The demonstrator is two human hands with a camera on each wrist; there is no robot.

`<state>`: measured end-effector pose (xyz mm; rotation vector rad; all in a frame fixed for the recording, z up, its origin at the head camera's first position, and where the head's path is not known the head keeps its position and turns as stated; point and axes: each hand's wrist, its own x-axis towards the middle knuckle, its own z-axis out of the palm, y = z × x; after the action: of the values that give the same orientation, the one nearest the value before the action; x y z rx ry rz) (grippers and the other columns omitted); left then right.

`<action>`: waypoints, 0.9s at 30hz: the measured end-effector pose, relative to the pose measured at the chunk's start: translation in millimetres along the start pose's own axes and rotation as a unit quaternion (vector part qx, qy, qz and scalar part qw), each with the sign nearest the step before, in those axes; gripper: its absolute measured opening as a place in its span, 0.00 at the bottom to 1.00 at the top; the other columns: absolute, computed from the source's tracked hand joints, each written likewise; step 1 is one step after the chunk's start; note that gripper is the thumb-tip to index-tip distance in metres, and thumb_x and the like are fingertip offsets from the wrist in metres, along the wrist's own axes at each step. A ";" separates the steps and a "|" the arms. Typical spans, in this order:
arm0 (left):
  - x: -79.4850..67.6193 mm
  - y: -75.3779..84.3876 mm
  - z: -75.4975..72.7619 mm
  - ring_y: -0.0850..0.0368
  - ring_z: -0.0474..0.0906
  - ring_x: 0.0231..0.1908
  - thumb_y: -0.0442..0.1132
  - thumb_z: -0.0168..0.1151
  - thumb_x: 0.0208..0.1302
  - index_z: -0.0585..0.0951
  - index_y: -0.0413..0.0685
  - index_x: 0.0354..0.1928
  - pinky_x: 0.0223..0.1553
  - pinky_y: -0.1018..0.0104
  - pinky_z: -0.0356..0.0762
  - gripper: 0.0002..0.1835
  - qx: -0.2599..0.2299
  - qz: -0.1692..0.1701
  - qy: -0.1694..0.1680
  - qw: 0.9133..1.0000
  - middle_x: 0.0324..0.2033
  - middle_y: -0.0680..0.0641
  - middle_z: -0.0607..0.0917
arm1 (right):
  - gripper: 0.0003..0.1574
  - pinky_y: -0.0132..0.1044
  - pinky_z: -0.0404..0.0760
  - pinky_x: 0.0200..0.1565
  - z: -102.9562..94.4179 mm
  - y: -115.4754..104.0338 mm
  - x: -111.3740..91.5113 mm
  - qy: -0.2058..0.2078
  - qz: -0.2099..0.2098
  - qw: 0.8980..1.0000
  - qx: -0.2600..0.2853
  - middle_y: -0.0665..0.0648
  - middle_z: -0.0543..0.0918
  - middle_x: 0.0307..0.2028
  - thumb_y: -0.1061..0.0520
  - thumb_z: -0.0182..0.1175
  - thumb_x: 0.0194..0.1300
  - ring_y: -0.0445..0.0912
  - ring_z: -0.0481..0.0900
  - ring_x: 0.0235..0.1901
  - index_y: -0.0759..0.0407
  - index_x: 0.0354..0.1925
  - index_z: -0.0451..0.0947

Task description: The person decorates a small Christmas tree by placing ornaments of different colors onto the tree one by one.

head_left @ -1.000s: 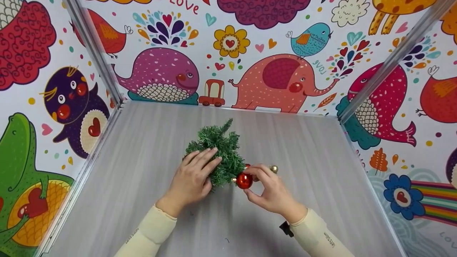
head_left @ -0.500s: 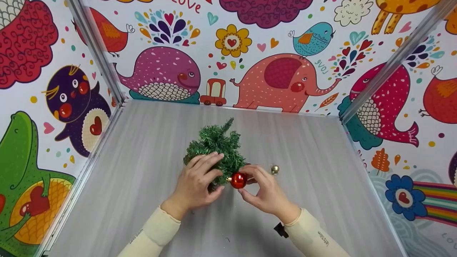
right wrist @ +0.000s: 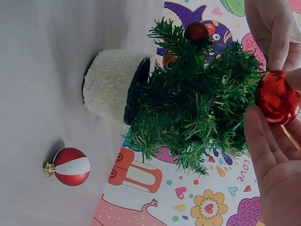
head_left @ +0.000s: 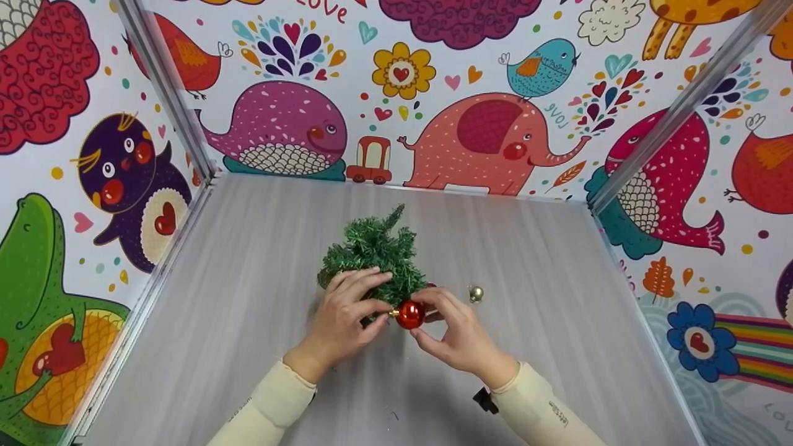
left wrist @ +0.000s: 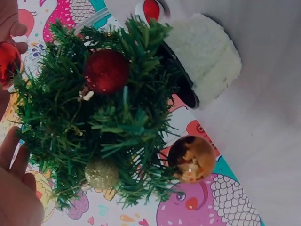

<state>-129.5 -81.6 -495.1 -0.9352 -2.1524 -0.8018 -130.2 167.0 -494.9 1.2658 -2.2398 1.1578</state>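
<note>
A small green artificial Christmas tree [head_left: 378, 244] in a white fleecy pot [right wrist: 110, 84] stands between my hands. My right hand [head_left: 461, 334] holds a shiny red Christmas ball [head_left: 410, 314] between thumb and fingers at the tree's near right side. With thumb and index finger, my left hand [head_left: 341, 322] pinches the ball's gold cap [head_left: 393, 313]; its other fingers lie against the branches. In the left wrist view, a dark red ball [left wrist: 106, 70], a glittery gold ball [left wrist: 101, 174] and a shiny gold ball [left wrist: 192, 159] hang on the tree.
A red-and-white striped ball [right wrist: 71, 166] lies on the grey table near the pot. To the right of my right hand is a small gold ball [head_left: 476, 293]. Printed cartoon walls [head_left: 403, 142] with metal corner strips enclose the table's back and sides.
My right hand has carried the red ball leftward, closer to my left hand. The left hand has shifted right and lower on the tree, bringing thumb and index finger to the ball's cap.
</note>
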 end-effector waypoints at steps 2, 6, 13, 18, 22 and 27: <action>0.7 0.9 -1.0 0.49 0.72 0.63 0.40 0.71 0.55 0.89 0.53 0.30 0.64 0.50 0.62 0.01 -0.003 -0.003 -0.001 1.000 0.59 0.49 0.81 | 0.31 0.32 0.83 0.39 0.2 0.2 -0.6 0.001 0.001 1.000 -0.001 0.56 0.77 0.56 0.62 0.68 0.60 0.44 0.81 0.46 0.66 0.60 0.72; 1.1 1.6 -4.6 0.50 0.72 0.64 0.40 0.69 0.53 0.86 0.53 0.26 0.64 0.50 0.62 0.01 0.003 -0.012 0.001 1.000 0.59 0.49 0.81 | 0.31 0.32 0.83 0.38 0.8 1.3 -2.4 0.007 0.007 1.000 -0.009 0.54 0.76 0.56 0.62 0.69 0.60 0.44 0.81 0.45 0.64 0.61 0.73; 1.4 0.8 -9.3 0.48 0.73 0.62 0.38 0.65 0.47 0.80 0.54 0.22 0.63 0.48 0.63 0.03 0.008 -0.004 0.020 1.000 0.57 0.47 0.82 | 0.30 0.34 0.84 0.36 5.2 3.2 -8.5 0.014 0.014 1.000 -0.012 0.51 0.78 0.52 0.61 0.69 0.59 0.43 0.80 0.43 0.64 0.59 0.73; 2.8 3.4 -11.0 0.48 0.74 0.61 0.38 0.62 0.47 0.78 0.54 0.22 0.63 0.49 0.63 0.03 0.007 0.008 0.027 1.000 0.55 0.48 0.83 | 0.30 0.36 0.84 0.34 9.8 2.3 -14.3 0.007 0.020 1.000 -0.004 0.51 0.78 0.54 0.60 0.68 0.60 0.42 0.80 0.42 0.62 0.60 0.73; 3.6 6.3 -11.6 0.50 0.76 0.58 0.37 0.61 0.46 0.77 0.54 0.21 0.63 0.51 0.64 0.03 0.004 0.020 0.029 0.999 0.52 0.49 0.84 | 0.29 0.35 0.83 0.34 12.5 0.3 -18.0 -0.013 0.026 1.000 0.003 0.50 0.78 0.54 0.58 0.68 0.62 0.41 0.79 0.41 0.61 0.60 0.74; 3.4 7.2 -10.9 0.51 0.76 0.57 0.37 0.61 0.46 0.77 0.54 0.21 0.62 0.51 0.65 0.03 0.005 0.019 0.018 1.000 0.51 0.50 0.84 | 0.28 0.31 0.81 0.35 15.8 -0.6 -21.0 -0.035 0.044 0.998 0.005 0.48 0.79 0.53 0.55 0.66 0.65 0.40 0.79 0.40 0.59 0.61 0.74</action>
<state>-122.2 -84.3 -484.0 -0.9467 -2.0989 -0.7838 -116.3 166.4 -517.2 1.2410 -2.3638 1.1747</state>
